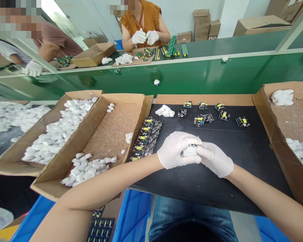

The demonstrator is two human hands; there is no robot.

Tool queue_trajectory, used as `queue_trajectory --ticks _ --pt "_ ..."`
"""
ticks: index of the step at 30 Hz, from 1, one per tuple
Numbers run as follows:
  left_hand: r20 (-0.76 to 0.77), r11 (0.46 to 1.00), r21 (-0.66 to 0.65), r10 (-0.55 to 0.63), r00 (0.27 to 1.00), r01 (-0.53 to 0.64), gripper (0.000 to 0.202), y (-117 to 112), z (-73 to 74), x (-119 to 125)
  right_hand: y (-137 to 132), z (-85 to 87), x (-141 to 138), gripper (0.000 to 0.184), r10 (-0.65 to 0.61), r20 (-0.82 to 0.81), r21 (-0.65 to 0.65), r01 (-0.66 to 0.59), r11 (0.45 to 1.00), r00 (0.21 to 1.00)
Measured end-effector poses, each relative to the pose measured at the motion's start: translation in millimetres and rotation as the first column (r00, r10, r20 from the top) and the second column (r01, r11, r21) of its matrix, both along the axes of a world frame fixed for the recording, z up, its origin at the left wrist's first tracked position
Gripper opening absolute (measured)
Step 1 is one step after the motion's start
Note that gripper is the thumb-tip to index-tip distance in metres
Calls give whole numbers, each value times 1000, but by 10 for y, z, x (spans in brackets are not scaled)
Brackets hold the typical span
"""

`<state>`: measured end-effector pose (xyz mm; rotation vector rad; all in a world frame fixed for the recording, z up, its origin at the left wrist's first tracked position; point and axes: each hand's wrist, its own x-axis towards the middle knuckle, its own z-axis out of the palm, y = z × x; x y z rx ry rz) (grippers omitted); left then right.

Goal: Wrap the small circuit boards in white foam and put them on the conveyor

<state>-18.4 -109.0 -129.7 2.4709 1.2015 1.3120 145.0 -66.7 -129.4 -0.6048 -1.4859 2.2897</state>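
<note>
Both my hands wear thin white gloves and meet above the black mat (pixel 232 144). My left hand (pixel 175 149) is closed around a small circuit board (pixel 190 151) with a white covering; dark round parts show at its upper edge. My right hand (pixel 215 158) pinches the same piece from the right, and its fingertips hide part of it. To the left of my left hand lie joined rows of black circuit boards (pixel 142 138) with yellow components. Beyond my hands are several loose boards (pixel 199 120) and a small pile of white pieces (pixel 165 111).
Cardboard trays (pixel 111 127) on the left hold white pieces (pixel 88 168). Another cardboard tray (pixel 275 124) stands at the right. A green conveyor belt (pixel 192 79) crosses behind, carrying a few wrapped boards (pixel 157 82). Across it, a gloved person (pixel 145 37) handles small parts.
</note>
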Motion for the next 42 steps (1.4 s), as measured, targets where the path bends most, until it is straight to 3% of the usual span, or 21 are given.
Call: queue_trajectory --ticks 7,13,16,22,27,30,34,38,42 --pt "117 992 -103 -54 992 66 58 -22 42 51 -9 -67 18 42 87 -50 64 -84 994 995" --pt "161 992 -125 20 987 0 41 -23 38 53 -15 -46 -16 36 88 -156 16 -87 996 984" --pt "219 994 -108 34 975 -11 43 -34 47 65 -17 -5 -35 33 96 -197 14 -95 995 976" --pt "93 996 -86 17 996 -9 60 -24 20 73 1 5 -33 17 89 -8 85 -88 992 996" --pt "25 996 -36 85 996 -84 75 -12 23 67 13 -4 -34 17 90 -58 97 -84 992 994" --pt "51 998 0 55 997 -55 70 -22 62 70 24 -1 -10 20 91 -100 85 -82 993 991" --pt "99 999 -35 28 995 -25 48 -41 117 69 42 -19 29 23 115 -118 61 -109 992 986" --pt "19 990 27 137 990 -137 38 -28 123 41 66 -44 40 23 39 -95 93 -30 995 995" --pt "-96 965 95 254 962 -245 36 3 84 -15 90 -35 38 25 -74 -3 218 72 973 997"
